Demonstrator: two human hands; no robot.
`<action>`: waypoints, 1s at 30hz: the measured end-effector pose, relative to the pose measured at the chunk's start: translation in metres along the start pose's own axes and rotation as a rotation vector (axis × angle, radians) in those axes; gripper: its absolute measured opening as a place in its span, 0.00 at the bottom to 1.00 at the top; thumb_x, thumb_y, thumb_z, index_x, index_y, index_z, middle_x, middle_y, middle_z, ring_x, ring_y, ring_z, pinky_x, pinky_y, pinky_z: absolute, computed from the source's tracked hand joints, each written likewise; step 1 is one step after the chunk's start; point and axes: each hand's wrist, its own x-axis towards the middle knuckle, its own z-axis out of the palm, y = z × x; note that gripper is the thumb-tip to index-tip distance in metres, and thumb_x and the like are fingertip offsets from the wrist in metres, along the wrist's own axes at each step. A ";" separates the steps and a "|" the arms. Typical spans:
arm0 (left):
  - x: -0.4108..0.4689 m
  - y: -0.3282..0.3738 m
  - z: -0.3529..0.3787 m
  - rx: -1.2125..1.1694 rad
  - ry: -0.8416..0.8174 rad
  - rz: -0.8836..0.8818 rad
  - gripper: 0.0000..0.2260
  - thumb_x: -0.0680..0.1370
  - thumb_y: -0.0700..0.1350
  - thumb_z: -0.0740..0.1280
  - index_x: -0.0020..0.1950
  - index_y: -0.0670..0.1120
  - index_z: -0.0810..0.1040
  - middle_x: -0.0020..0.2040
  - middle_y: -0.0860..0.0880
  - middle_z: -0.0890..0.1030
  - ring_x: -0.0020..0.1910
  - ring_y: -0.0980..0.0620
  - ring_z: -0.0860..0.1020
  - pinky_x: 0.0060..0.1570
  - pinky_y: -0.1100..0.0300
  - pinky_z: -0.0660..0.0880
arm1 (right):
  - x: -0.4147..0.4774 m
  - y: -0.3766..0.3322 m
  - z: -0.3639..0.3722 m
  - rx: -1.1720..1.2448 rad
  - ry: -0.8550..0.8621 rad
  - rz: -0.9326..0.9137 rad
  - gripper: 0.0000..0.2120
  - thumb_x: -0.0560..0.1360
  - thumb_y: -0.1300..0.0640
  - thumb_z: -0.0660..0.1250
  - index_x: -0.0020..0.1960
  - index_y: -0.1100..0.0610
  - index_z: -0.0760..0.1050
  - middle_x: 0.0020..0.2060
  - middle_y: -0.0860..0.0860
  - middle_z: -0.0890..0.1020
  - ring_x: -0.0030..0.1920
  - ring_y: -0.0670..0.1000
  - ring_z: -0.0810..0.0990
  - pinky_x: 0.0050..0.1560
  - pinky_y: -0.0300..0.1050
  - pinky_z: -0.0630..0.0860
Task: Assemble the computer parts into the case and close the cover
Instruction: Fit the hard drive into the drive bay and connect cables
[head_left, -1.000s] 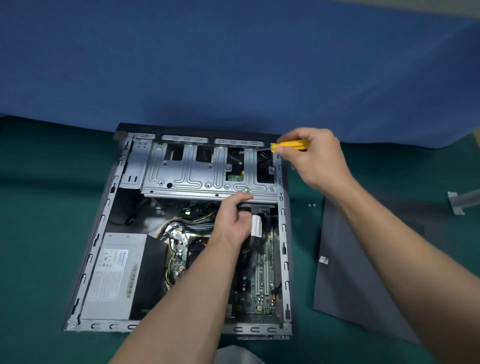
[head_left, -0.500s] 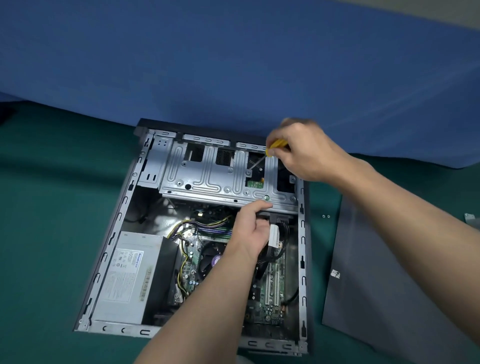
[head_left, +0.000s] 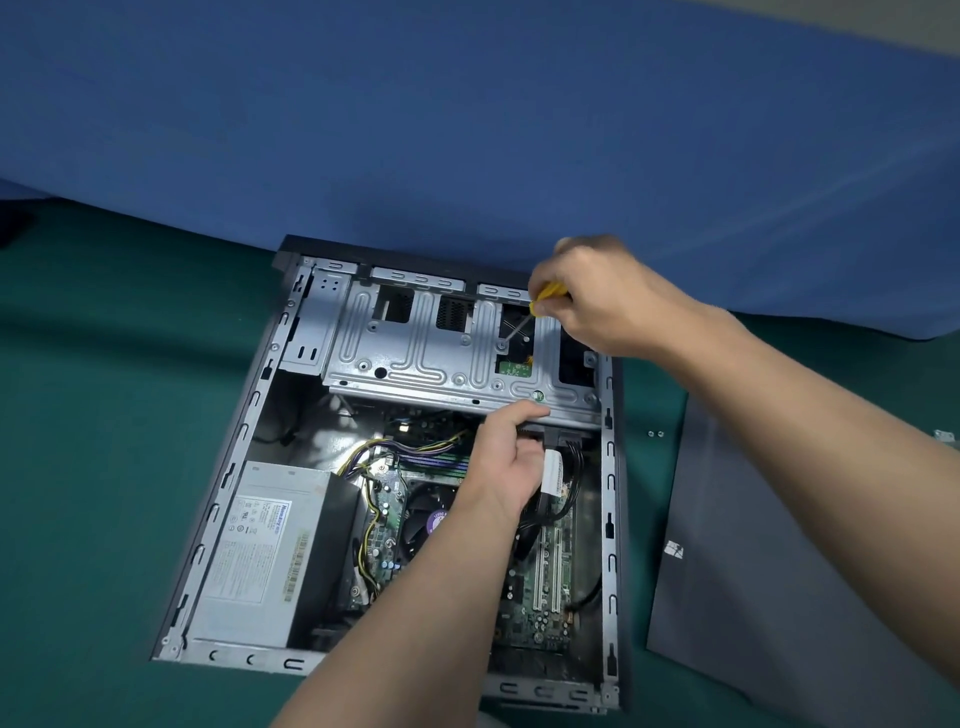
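An open computer case (head_left: 236, 457) lies flat on the green table, with a power supply (head_left: 260, 551) at its lower left and a motherboard (head_left: 550, 587) on the right. A silver drive cage (head_left: 415, 358) spans the case's top. My right hand (head_left: 597, 296) grips a yellow-handled screwdriver (head_left: 545, 293), whose tip touches a screw (head_left: 502, 344) on the cage. My left hand (head_left: 511, 452) is under the cage's front edge, thumb on the edge, fingers curled around a black part beneath it. The dark grey side cover (head_left: 753, 571) lies flat to the right.
Two small screws (head_left: 655, 433) lie on the green mat (head_left: 93, 467) between case and cover. A blue cloth (head_left: 467, 130) hangs behind the case. A metal piece (head_left: 945, 435) shows at the right edge. Cables (head_left: 561, 499) hang by my left hand.
My right hand has swung the screwdriver from the case's top right corner down onto a screw in the drive cage. My left hand keeps its place under the cage. The view has shifted.
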 end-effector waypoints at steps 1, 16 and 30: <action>-0.001 0.000 0.000 0.001 0.001 0.000 0.11 0.70 0.28 0.67 0.47 0.41 0.79 0.56 0.46 0.77 0.46 0.52 0.69 0.45 0.68 0.69 | 0.004 -0.003 -0.002 -0.014 -0.017 -0.004 0.04 0.76 0.59 0.67 0.45 0.57 0.80 0.41 0.53 0.77 0.42 0.55 0.76 0.42 0.49 0.76; -0.003 0.000 0.000 0.009 0.006 -0.007 0.13 0.70 0.29 0.67 0.53 0.39 0.78 0.49 0.44 0.79 0.35 0.55 0.67 0.31 0.64 0.66 | 0.029 -0.037 -0.022 -0.190 -0.175 0.140 0.13 0.77 0.55 0.62 0.37 0.58 0.64 0.32 0.54 0.69 0.30 0.53 0.68 0.28 0.41 0.60; 0.003 0.000 -0.002 -0.029 -0.025 -0.002 0.13 0.70 0.28 0.67 0.53 0.37 0.79 0.46 0.43 0.82 0.46 0.50 0.75 0.54 0.64 0.70 | 0.023 -0.048 -0.017 -0.253 -0.053 0.260 0.12 0.80 0.50 0.59 0.44 0.56 0.63 0.38 0.54 0.65 0.42 0.59 0.71 0.41 0.47 0.65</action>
